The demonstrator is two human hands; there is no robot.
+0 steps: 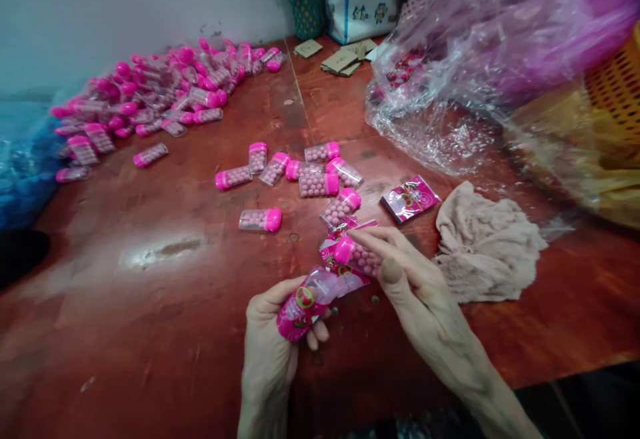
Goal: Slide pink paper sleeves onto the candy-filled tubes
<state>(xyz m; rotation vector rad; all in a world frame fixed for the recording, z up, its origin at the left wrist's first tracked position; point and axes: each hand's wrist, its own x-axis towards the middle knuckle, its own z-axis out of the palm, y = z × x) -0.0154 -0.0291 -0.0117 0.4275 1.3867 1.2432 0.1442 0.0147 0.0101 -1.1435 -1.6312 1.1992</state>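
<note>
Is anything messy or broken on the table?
Nothing looks broken. The candy tubes lie tipped over every which way, with a bigger heap by the wall. A crumpled cloth sits beside the right hand, and the red table has a worn, scuffed patch.

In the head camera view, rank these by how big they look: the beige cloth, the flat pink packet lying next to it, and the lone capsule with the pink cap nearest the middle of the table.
1. beige cloth, clearly largest.
2. flat pink packet.
3. lone capsule; close to the packet in length, but narrower.
</note>
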